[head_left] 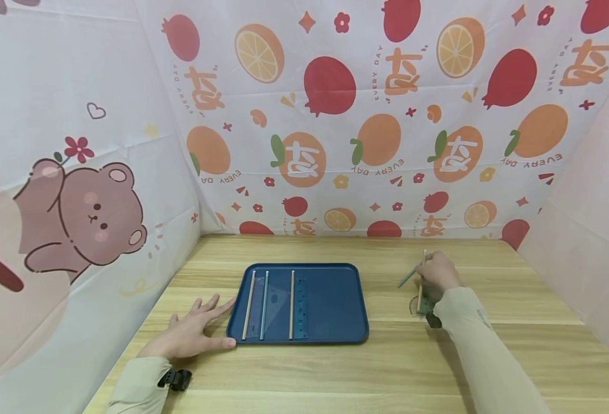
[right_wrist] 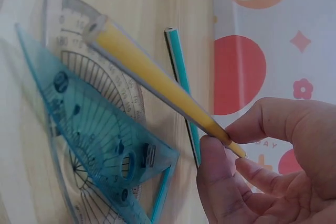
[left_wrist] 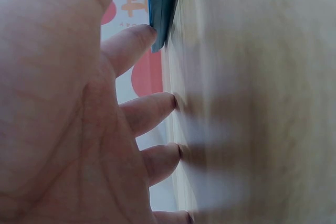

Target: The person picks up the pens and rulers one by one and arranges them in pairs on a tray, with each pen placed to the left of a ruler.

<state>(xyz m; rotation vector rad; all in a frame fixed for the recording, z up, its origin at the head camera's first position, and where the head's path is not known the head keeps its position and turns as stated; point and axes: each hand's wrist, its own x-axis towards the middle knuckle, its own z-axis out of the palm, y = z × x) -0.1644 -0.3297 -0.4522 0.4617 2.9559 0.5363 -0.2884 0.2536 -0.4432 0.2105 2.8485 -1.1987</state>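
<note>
My left hand (head_left: 192,330) lies with fingers spread at the left side of a blue tray (head_left: 337,305), index finger and thumb right at its rim. In the left wrist view, that hand's fingertips meet the tabletop and the tray edge. To the right of the tray, my right hand (head_left: 441,270) pinches a yellow pencil (right_wrist: 152,77) near one end, between thumb and fingers. Below it, a teal set square (right_wrist: 105,135) overlaps a clear protractor (right_wrist: 79,14) on the table. A teal pencil (right_wrist: 181,72) lies beside them, partly hidden by the hand.
Lined up in the tray's left and middle are a yellow pencil (head_left: 249,305), a clear ruler (head_left: 255,310), a teal pencil (head_left: 264,305), another yellow pencil (head_left: 291,305) and a blue ruler (head_left: 301,310). Printed cloth walls (head_left: 335,195) border the wooden table (head_left: 304,374).
</note>
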